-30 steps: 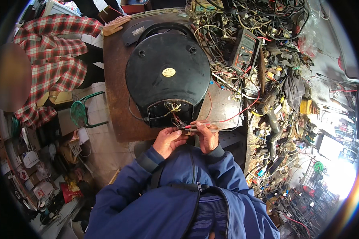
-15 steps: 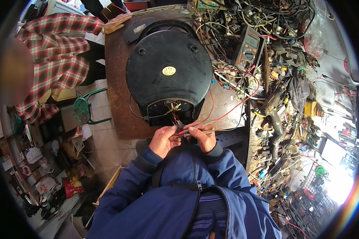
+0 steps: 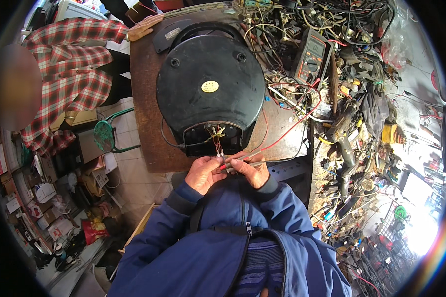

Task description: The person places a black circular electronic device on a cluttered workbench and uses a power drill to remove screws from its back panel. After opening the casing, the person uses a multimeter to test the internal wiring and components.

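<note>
A round black appliance (image 3: 210,106), with two stub feet and a handle at its far side, lies on the wooden table. From the open recess on its near side, thin copper-coloured wires (image 3: 216,142) run toward me. My left hand (image 3: 203,173) pinches these wires near their pale end terminals (image 3: 220,154). Close beside it, my right hand (image 3: 252,172) grips a pair of multimeter probes (image 3: 238,161), one with a red lead. Their tips meet the left fingertips; whether they touch the terminals is too small to tell.
A multimeter (image 3: 311,58) stands at the right amid heaped cables and tools (image 3: 349,138). A dark curved part (image 3: 171,34) lies behind the appliance. At left, a person in a checked shirt (image 3: 74,64) rests a hand (image 3: 144,28) on the table corner, near a green stool (image 3: 105,136).
The wire ends have turned, so the pale terminals now show above my left fingertips. My right hand has shifted the probes slightly; both hands stay close together.
</note>
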### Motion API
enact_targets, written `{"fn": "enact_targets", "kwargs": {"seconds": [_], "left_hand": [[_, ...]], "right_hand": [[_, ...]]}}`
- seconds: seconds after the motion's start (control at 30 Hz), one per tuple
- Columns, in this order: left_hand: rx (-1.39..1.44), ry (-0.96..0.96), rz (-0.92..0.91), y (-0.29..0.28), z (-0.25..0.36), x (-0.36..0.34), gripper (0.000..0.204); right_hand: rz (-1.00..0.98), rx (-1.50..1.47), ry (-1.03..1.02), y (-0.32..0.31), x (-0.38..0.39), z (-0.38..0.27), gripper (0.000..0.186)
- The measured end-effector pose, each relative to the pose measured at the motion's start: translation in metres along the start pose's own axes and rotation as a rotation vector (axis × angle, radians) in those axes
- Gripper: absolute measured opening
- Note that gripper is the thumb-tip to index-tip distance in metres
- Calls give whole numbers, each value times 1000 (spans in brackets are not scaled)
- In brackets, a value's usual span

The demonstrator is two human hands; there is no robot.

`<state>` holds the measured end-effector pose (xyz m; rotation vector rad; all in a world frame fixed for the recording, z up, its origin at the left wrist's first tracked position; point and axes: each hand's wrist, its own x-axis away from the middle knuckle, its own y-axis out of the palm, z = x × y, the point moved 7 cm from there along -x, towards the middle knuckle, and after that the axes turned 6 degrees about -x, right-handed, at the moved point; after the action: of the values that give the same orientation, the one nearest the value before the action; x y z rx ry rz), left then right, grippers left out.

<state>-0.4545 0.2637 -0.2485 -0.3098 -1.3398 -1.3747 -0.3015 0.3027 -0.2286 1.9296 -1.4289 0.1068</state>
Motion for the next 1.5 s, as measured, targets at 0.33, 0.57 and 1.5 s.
{"fn": "enact_targets", "kwargs": {"seconds": [0.33,0.57,1.5], "left_hand": [[114,-2,-63,-16,-4,1,20],[203,-32,-90,-21,-8,1,32],[241,-29,-49,-27,-5,2,27]], "right_hand": [[91,-13,28,-6,7,-18,25],[186,28,12,-17,7,-16,33],[234,222,-58,6,7,-30,28]]}}
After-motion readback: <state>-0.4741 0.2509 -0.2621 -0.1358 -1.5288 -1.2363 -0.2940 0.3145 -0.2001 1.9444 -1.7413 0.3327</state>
